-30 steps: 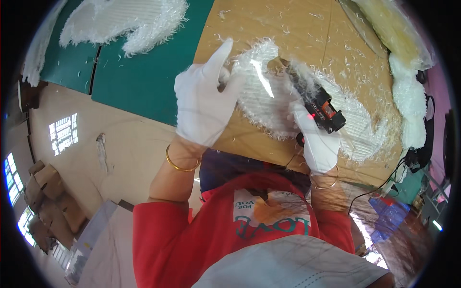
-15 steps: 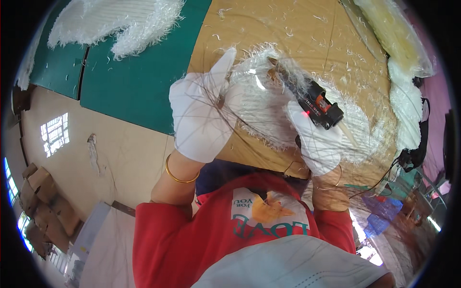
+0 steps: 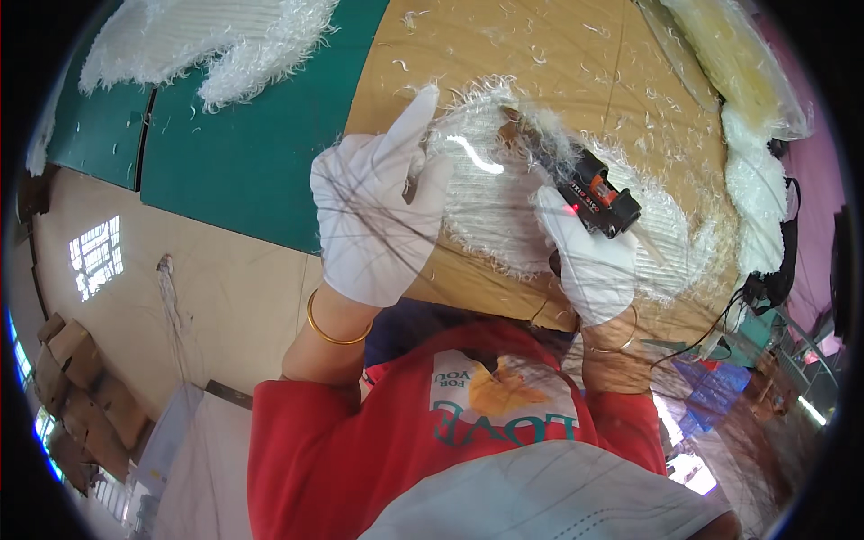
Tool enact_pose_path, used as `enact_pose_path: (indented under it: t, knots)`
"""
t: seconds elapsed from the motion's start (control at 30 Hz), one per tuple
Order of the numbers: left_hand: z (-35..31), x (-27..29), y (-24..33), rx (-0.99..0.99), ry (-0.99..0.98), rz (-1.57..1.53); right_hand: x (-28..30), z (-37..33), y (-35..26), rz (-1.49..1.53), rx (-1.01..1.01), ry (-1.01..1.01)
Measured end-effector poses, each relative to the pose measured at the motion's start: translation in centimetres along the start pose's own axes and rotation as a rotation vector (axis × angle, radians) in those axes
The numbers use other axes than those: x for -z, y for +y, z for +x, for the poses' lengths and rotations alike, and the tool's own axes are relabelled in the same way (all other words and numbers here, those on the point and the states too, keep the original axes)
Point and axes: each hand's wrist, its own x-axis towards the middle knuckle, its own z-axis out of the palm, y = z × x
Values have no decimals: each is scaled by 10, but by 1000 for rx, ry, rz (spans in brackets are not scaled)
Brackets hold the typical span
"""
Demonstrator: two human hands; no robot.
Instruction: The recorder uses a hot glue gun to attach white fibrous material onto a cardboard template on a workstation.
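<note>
A white fringed fabric piece (image 3: 490,202) lies on the brown board, its shaggy strands loose along the edges. My right hand (image 3: 589,265), in a white glove, is closed round a black hot glue gun (image 3: 596,193) with orange parts and a red light. From the gun's back end sticks a pale glue stick (image 3: 650,245); its brown nozzle end points away to the left, low over the fabric. At the fabric's left edge, my gloved left hand (image 3: 382,211) grips it, one finger stretched forward. A bright curved streak crosses the fabric; glue or light, I cannot tell.
Brown board (image 3: 468,45) strewn with white strands adjoins a green surface (image 3: 243,171). More white fringed material (image 3: 207,45) lies far left. At the right are a clear plastic bag (image 3: 729,54) and a black cable (image 3: 702,337). Cardboard boxes (image 3: 94,396) stand on the floor at left.
The whole view has shifted slightly. Both hands and the glue gun keep nearly the same place; the bright streak on the fabric looks longer and more curved.
</note>
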Motion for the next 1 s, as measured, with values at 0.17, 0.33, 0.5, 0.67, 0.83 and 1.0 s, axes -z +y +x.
enact_pose_path:
  t: [0.17,0.33,0.5,0.67,0.83,1.0]
  knots:
    - [-3,-2,-2,28,28,-48,10,1,-15,338,-440,-60]
    - [2,-2,-4,-52,66,-11,3,-2,-17,333,-389,-20]
    - [1,-4,-5,-53,76,-4,1,4,-10,-66,28,-103]
    - [2,1,-2,14,-15,0,5,13,-31,241,-391,-55]
    - [-1,-2,-3,-31,40,-1,7,14,-36,326,-524,-26]
    - [0,-2,-1,-9,60,-25,9,12,-38,370,-420,24]
